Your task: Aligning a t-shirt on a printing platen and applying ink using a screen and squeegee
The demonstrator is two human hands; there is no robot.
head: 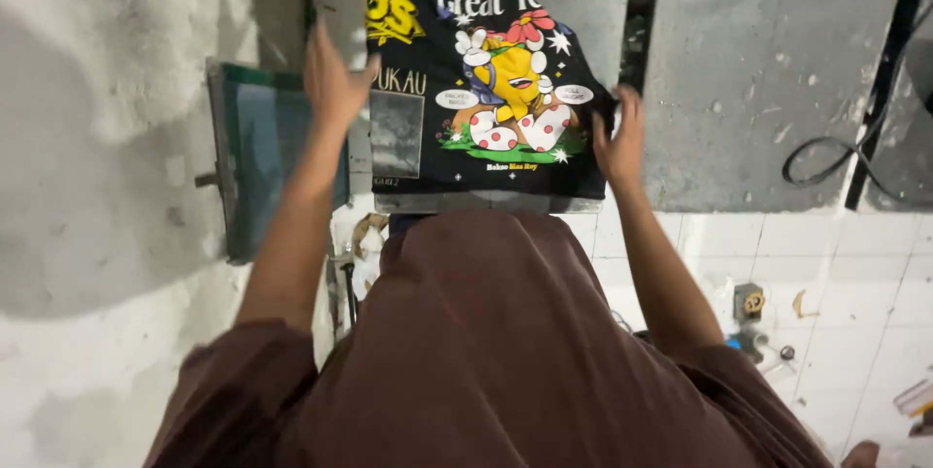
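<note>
Grey concrete slab (768, 79), white tiled floor (855, 274), framed screen (262, 157) leaning left.

A rough whitewashed wall (107, 138) filled the frame's left; white floor tiles (855, 264) lay lower right, below grey concrete slabs (748, 69).

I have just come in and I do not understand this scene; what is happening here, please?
A person in a brown shirt stands over a black printed cloth with a colourful cartoon picture, spread on a flat board. The left hand rests at its left edge, fingers spread open. The right hand grips the right edge. A green-framed screen leans beside it on the left, and a black cable lies on the grey surface.
</note>
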